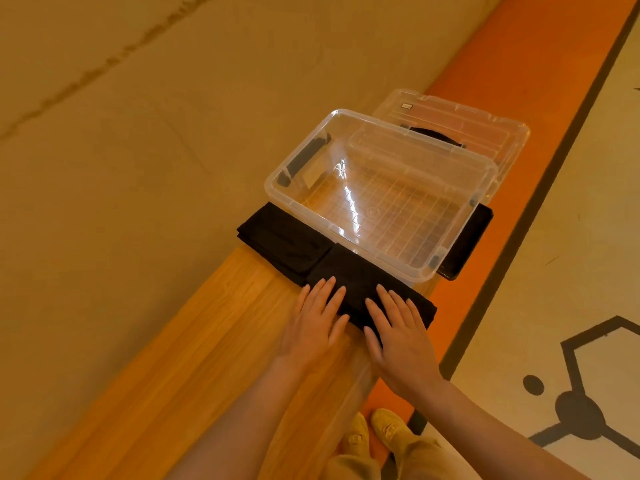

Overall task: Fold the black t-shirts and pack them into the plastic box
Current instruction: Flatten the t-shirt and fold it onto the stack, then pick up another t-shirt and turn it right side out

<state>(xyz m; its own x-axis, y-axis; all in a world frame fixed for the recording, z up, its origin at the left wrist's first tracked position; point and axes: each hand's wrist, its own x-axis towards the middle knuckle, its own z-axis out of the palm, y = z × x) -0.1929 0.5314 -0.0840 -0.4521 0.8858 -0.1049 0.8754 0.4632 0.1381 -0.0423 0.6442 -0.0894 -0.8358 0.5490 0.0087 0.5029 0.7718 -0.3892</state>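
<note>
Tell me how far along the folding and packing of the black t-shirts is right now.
Folding looks mostly done: one folded black t-shirt lies beside the plastic box. In hand: the left hand and right hand press flat on a second folded t-shirt. Left: packing, since the box holds nothing and its lid is off behind it. A dark item under the box's right side is unclear.

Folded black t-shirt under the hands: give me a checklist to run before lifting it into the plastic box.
1. Folded t-shirt lies compact on the wooden bench: ok.
2. Left hand and right hand lie flat on it, fingers straight, no grip yet: not ok.
3. Plastic box open, nothing inside: ok.
4. Lid off, lying behind the box: ok.
5. Second folded t-shirt beside it, touching the first: ok.
6. Dark item at the box's right side, whether a shirt: cannot tell.
</note>
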